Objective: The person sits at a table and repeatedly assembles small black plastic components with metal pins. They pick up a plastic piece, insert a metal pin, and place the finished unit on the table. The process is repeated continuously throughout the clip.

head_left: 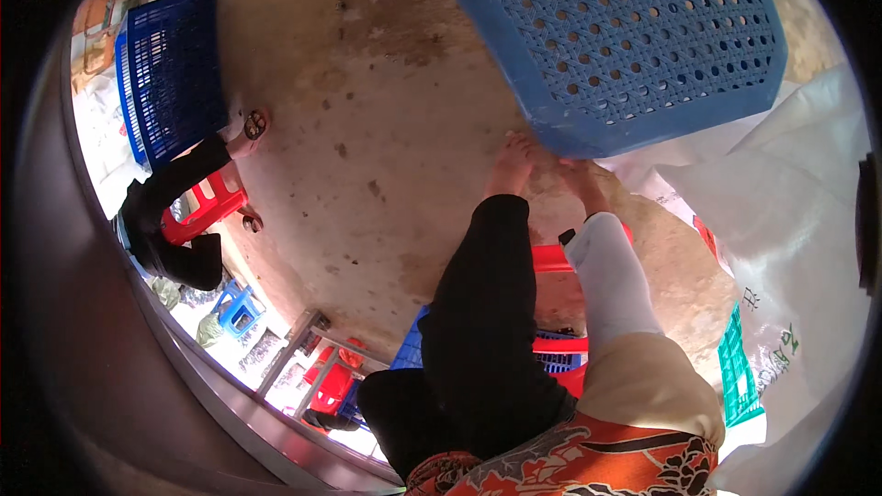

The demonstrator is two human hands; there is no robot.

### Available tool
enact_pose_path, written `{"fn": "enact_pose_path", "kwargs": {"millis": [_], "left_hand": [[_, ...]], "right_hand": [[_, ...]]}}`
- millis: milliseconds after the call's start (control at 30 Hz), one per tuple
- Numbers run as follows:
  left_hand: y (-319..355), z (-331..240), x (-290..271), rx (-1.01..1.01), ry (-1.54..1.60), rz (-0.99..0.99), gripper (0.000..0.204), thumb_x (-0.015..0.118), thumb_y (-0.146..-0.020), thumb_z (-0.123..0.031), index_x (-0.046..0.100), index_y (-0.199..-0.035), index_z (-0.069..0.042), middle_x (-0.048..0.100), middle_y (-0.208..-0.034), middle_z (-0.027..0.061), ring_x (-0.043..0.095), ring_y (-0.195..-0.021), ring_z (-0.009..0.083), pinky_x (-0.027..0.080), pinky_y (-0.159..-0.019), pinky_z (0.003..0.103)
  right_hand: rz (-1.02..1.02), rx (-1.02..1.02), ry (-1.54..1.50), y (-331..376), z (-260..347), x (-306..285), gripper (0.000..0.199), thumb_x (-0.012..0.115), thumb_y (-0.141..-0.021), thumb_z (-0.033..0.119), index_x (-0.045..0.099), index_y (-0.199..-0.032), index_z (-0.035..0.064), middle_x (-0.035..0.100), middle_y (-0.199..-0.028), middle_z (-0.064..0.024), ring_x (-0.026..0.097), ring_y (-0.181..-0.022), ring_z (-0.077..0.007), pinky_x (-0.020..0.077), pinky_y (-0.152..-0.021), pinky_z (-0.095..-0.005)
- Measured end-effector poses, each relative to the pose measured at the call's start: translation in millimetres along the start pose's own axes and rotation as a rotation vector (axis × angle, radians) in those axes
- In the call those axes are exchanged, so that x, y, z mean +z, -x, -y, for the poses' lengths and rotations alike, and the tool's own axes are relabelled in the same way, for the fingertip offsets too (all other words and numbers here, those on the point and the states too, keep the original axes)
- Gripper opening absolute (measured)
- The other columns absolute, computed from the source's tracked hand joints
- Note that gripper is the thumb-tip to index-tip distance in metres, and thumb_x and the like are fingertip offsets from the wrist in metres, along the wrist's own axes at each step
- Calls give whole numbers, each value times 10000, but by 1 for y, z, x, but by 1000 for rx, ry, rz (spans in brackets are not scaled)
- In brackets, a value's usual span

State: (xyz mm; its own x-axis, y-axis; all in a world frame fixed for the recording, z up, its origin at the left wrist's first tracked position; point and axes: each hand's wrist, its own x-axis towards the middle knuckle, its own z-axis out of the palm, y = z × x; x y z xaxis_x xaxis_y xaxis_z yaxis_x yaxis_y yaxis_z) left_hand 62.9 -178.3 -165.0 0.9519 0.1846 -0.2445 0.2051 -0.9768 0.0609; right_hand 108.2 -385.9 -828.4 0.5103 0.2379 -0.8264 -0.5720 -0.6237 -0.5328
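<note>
A blue plastic panel [634, 50] with a woven-cane pattern and rows of holes covers the upper right of the head view. Just below its lower left corner are both hands, small and close together. My left hand [513, 163], at the end of a black sleeve, lies beside that corner, its fingers too small to read. My right hand [582, 182], coming out of a white sleeve [616, 276], reaches to the panel's lower edge, which partly hides the fingers. Whether either hand grips the panel or only lies below it, I cannot tell.
A red plastic stool [553, 259] stands below my arms. White sacking [781, 220] and a green crate [738, 367] are on the right. At left, a person in black trousers [175, 188] sits beside blue crates [175, 73]. A metal rim [119, 312] curves along the left.
</note>
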Motion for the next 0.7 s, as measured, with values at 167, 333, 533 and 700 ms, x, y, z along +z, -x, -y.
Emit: {"fn": "enact_pose_path", "kwargs": {"millis": [167,333,533,700], "left_hand": [[-6,3,2,13,4,11,1005,595,-786,-679,230,-1476,-47,166,-1495,315,242,-1377,466,336,-1057,566],[-6,5,3,23,8,7,1001,596,-788,-676,231,-1476,-46,168,-1494,317,246,-1375,468,340,-1054,566],[-9,5,0,41,14,6,997,596,-792,-673,233,-1476,-45,171,-1493,320,250,-1373,471,346,-1051,567],[1,9,-7,48,55,-17,993,597,-794,-670,234,-1475,-44,173,-1492,322,254,-1371,473,350,-1049,567]], "right_hand": [[-135,-100,197,-17,-62,6,466,667,-746,185,597,-1177,20,627,-1181,-180,616,-1057,-330,476,-920,-385],[-298,-242,326,-2,-70,17,512,683,-712,168,556,-1179,0,642,-1107,-183,608,-1040,-375,486,-903,-406],[-59,177,61,-2,-46,-1,264,666,-762,190,636,-924,-16,656,-850,-136,653,-795,-300,539,-726,-370],[171,255,-469,74,35,-36,275,615,-859,258,654,-838,-14,641,-771,-93,653,-597,-177,536,-558,-280]]}}
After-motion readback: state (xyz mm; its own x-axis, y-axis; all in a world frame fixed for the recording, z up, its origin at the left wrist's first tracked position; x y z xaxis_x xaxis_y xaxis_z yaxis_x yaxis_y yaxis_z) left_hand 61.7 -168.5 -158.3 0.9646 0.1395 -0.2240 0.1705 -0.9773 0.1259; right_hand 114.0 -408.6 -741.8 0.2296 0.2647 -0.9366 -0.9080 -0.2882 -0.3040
